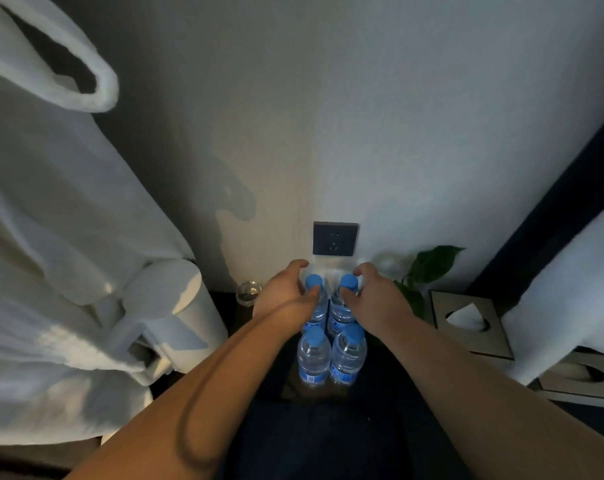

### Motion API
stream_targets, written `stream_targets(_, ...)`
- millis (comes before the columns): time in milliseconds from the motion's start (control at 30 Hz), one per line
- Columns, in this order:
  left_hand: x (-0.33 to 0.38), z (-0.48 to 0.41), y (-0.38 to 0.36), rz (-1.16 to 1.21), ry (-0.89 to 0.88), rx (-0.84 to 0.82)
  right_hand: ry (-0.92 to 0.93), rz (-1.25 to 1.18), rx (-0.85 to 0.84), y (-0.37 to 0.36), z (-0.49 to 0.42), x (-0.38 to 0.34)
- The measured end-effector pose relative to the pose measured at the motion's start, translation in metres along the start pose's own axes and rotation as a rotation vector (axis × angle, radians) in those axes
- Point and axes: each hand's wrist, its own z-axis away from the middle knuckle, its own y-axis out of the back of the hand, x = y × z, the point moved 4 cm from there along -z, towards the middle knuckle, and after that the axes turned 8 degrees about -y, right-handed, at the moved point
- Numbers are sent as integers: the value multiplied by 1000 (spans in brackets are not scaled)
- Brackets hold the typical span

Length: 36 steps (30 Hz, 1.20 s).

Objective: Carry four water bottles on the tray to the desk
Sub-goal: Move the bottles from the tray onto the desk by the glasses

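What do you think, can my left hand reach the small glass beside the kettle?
Probably yes. The left hand is curled round the far left bottle, and the glass stands just left of it with nothing between; it would need to let go first.

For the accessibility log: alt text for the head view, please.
Two bare hands reach forward, the left hand curled round the far left bottle and the right hand round the far right bottle, in a square of four blue-capped water bottles below a wall socket. A kettle stands left, a tissue box right.
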Motion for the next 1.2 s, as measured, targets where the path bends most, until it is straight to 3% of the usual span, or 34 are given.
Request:
stream_targets(100,-5,-9,-9,-22,-124,-81,36,19,-14,-4,-9,-2)
stream_targets(267,-7,-28,-17,-57,-228,-65,81,67,27,-5,-23,-8)
stream_targets(900,-10,-59,-25,-31,-215,-1,146,44,60,-1,-52,-9)
stream_targets(1200,-8,-58,-25,-54,-203,-21,179,55,-14,1,-56,-11)
